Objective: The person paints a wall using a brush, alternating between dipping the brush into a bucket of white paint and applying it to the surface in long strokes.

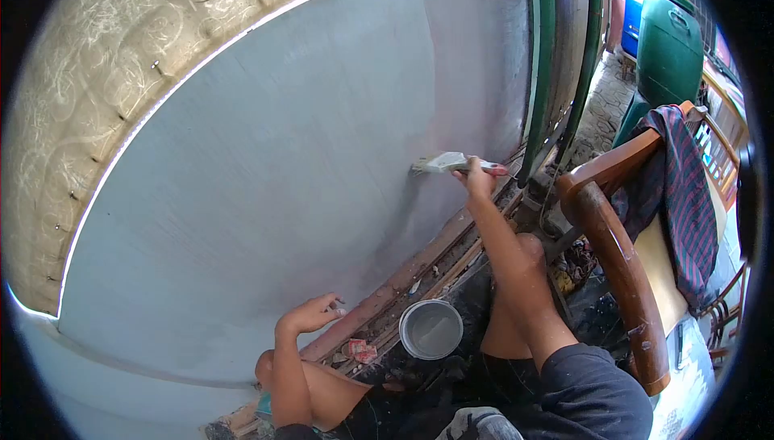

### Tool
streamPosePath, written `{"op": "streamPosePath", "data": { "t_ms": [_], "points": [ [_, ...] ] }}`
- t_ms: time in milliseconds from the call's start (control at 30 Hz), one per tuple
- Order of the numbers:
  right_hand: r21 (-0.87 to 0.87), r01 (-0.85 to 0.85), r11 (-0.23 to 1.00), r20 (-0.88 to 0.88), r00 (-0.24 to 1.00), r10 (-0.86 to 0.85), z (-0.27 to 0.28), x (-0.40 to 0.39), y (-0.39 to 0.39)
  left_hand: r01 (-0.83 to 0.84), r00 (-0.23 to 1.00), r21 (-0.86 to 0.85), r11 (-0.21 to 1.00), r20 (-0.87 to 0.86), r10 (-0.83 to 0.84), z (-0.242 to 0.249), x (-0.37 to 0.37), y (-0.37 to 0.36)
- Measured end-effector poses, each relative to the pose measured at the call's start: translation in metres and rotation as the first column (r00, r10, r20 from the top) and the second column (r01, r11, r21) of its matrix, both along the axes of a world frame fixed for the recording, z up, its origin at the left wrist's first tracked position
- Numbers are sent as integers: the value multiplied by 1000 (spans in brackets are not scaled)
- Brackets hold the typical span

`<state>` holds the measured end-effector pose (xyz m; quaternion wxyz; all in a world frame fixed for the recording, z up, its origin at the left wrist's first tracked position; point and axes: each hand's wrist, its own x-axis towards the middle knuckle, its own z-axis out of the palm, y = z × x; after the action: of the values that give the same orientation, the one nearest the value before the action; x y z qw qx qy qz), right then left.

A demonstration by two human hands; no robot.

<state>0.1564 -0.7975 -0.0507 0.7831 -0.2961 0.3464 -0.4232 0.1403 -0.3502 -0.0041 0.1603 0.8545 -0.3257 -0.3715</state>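
Note:
A wide paintbrush (pixel 445 162) with a pale, paint-covered head and a red handle end is in my right hand (pixel 479 178). Its bristles lie against the grey panel (pixel 322 117), at the edge of a lighter painted area. My left hand (pixel 313 313) is raised near the lower part of the panel, fingers apart and slightly curled, holding nothing. Between my knees stands a white bucket (pixel 431 329) with grey paint inside, below and between my two hands.
A patterned tan sheet (pixel 185 12) borders the panel above. Green posts (pixel 542 61) stand at its right edge. A wooden chair (pixel 617 254) with a striped cloth (pixel 685 206) is close on the right, a green barrel (pixel 669 45) behind. Wood strips and debris line the panel's foot.

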Motion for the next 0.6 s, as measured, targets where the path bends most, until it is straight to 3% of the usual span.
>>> {"op": "streamPosePath", "data": {
  "t_ms": [67, 167, 200, 600],
  "points": [
    [14, 41, 999, 84, 996, -42, 2, 13, 9, 8, 1000, 16, 1000, 6, -8, -5, 2, 2],
    [-225, 16, 974, 132, 991, 14, 32, 16, 26, 26, 1000, 17, 999, -12, -26, -11, 6, 1],
    [-259, 3, 966, 54, 998, 11, 53, 7, 33, 23, 1000, 26, 999, -14, -22, -8, 6, -3],
    [-44, -45, 998, 490, 870, 61, 70, -1, 22, -11, 998, -23, 1000, -63, 10, 2, -4, -20]
  ]
}}
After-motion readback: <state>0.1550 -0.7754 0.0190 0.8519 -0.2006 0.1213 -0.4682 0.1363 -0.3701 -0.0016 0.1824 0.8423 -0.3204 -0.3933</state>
